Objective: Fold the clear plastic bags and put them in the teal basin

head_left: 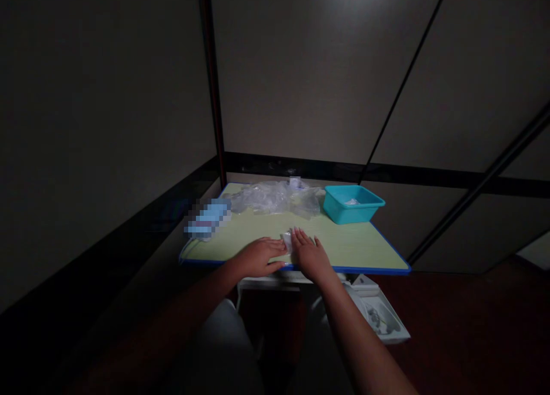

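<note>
A small clear plastic bag (287, 241) lies flat near the front edge of the yellow-green table (352, 246). From the left, my left hand (259, 256) rests on the table with fingers stretched out, their tips at the bag's edge. My right hand (310, 254) lies flat from the other side, its outstretched fingers over the bag's right part. Both hands partly cover the bag, and what is in it, if anything, cannot be made out.
Crumpled clear plastic bags (272, 197) are heaped along the back. A turquoise basin (352, 212) with something whitish inside stands back right. A blurred light-blue object (208, 218) lies at the left edge. Below right, an open white drawer (387, 320) juts out. Walls stand behind and left.
</note>
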A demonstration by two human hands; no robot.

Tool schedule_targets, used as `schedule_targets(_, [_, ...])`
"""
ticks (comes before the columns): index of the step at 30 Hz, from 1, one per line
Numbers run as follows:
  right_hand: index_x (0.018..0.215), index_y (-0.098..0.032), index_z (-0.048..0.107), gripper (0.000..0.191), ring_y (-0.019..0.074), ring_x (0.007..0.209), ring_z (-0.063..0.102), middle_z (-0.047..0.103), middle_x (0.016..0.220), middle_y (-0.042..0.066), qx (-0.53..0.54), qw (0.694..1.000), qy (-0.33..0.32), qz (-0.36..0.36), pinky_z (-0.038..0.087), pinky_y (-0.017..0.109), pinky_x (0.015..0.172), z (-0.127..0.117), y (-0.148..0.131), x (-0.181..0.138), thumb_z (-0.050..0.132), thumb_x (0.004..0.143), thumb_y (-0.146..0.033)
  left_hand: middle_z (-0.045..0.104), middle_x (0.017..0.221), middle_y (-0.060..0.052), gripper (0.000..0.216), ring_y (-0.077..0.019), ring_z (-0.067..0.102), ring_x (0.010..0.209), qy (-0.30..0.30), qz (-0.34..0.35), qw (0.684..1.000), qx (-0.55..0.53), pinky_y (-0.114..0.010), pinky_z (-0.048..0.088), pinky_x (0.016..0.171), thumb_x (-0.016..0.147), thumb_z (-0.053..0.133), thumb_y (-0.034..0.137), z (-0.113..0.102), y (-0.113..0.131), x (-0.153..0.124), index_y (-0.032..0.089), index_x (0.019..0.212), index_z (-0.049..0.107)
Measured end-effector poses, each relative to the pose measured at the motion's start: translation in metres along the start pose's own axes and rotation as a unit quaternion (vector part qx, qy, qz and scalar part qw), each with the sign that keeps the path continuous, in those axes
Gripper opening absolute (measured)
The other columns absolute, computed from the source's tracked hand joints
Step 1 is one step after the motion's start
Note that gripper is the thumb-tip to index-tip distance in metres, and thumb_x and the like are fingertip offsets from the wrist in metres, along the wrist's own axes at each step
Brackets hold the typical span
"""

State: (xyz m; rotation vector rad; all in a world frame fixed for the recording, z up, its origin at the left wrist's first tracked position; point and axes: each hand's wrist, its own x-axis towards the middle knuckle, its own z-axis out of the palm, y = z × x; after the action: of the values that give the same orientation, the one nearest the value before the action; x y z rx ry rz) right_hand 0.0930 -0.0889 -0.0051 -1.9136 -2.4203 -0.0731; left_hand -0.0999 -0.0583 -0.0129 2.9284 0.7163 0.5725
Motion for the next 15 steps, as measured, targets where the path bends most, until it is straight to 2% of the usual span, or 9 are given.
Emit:
schedule_targets(5, [0.145, -0.013, 0.024, 0.058, 0.0175, 0.139, 0.017, 0.021, 0.150, 0.007, 0.002, 1.000, -0.016, 0.002, 0.020, 0.048, 0.108, -0.0023, -0.0008, 0.0010, 0.024, 0.087, -0.012, 0.061, 0.122, -0.008, 0.036, -0.0235, 0.052, 0.117, 0.018, 0.004, 1.000, 0.003, -0.040, 0.037, 0.101, 0.088, 0.048, 0.039, -0.0013, 0.0018, -0.0010, 0.021, 0.118, 0.059])
schedule_targets(8, [0.144, -0.013, 0.024, 0.058, 0.0180, 0.139, 0.018, 0.022, 0.150, 0.007, 0.007, 1.000, -0.019, -0.004, 0.020, 0.049, 0.108, -0.0029, -0.0012, 0.0015, 0.024, 0.086, -0.011, 0.062, 0.118, -0.009, 0.034, -0.0227, 0.053, 0.114, 0.061, -0.020, 0.998, -0.001, -0.038, 0.038, 0.100, 0.088, 0.048, 0.037, -0.0048, 0.0051, -0.0016, 0.020, 0.115, 0.058])
schedule_targets(10, [0.144, -0.012, 0.024, 0.059, 0.0186, 0.138, 0.019, 0.022, 0.150, 0.007, 0.011, 1.000, -0.018, -0.006, 0.020, 0.050, 0.108, -0.0028, -0.0013, 0.0016, 0.025, 0.086, -0.011, 0.057, 0.124, -0.010, 0.040, -0.0235, 0.049, 0.117, 0.087, -0.047, 0.995, 0.002, -0.039, 0.038, 0.101, 0.087, 0.050, 0.037, -0.0062, 0.0066, -0.0020, 0.019, 0.123, 0.052])
schedule_targets(13, [0.144, -0.012, 0.026, 0.058, 0.0189, 0.138, 0.019, 0.023, 0.150, 0.008, 0.019, 1.000, -0.020, -0.007, 0.019, 0.049, 0.108, -0.0026, -0.0012, 0.0018, 0.027, 0.086, -0.013, 0.047, 0.137, -0.010, 0.053, -0.0245, 0.041, 0.126, 0.067, -0.047, 0.997, 0.012, -0.040, 0.034, 0.105, 0.086, 0.052, 0.039, -0.0051, 0.0059, -0.0023, 0.019, 0.134, 0.042])
schedule_targets(15, [0.144, -0.012, 0.026, 0.058, 0.0186, 0.138, 0.019, 0.023, 0.150, 0.008, 0.023, 0.999, -0.022, -0.009, 0.019, 0.049, 0.108, -0.0024, -0.0009, 0.0020, 0.027, 0.086, -0.013, 0.045, 0.139, -0.008, 0.052, -0.0240, 0.039, 0.128, 0.037, -0.033, 0.999, 0.013, -0.040, 0.031, 0.107, 0.087, 0.051, 0.040, -0.0031, 0.0043, -0.0022, 0.021, 0.134, 0.041])
